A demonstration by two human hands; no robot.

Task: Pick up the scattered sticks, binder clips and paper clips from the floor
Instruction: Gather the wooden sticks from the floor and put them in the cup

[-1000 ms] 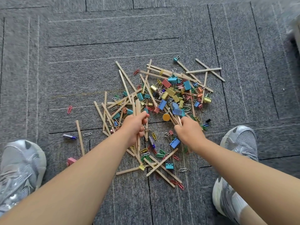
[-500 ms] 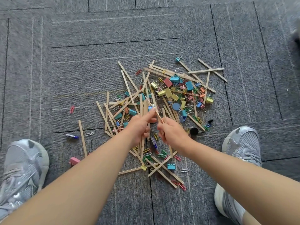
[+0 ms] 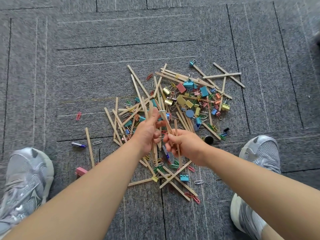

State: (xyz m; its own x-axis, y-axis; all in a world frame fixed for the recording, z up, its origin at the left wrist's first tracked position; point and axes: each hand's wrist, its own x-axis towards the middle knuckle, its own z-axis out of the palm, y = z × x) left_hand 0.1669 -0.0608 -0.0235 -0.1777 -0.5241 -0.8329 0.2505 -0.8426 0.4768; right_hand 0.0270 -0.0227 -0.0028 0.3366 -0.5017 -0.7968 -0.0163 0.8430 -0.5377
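A heap of flat pale wooden sticks [image 3: 180, 77], small coloured metal binder clips [image 3: 188, 84] and coloured wire paper clips [image 3: 213, 128] lies scattered on a grey carpet-tiled floor [image 3: 103, 75], straight ahead of the person and between their feet. Two bare forearms reach in from the bottom corners and meet above the near edge of the heap. The left hand [image 3: 147, 134] has a closed grip: its fingers are curled round a bundle of the sticks, which stands roughly upright and fans out above the thumb. Just beside it, the right hand [image 3: 186, 144] also has a closed grip, pinching a few sticks that lean up and left toward the bundle. Under and in front of the hands, more sticks cross one another, with a light blue binder clip [image 3: 183, 177] and a red paper clip [image 3: 196, 199] among them. The thickest cluster of clips sits further away and to the right, around a flat blue disc [image 3: 190, 113]; a small black round object [image 3: 209, 139] lies at its near right edge. To the left, apart from the heap, lie one lone stick [image 3: 90, 146], a pink paper clip [image 3: 78, 116], a small blue and silver tube [image 3: 78, 144] and a pink binder clip [image 3: 81, 170]. A silver-grey mesh trainer [image 3: 26, 179] shows at the lower left, and its pair [image 3: 259, 151] at the right, partly hidden by the right forearm.
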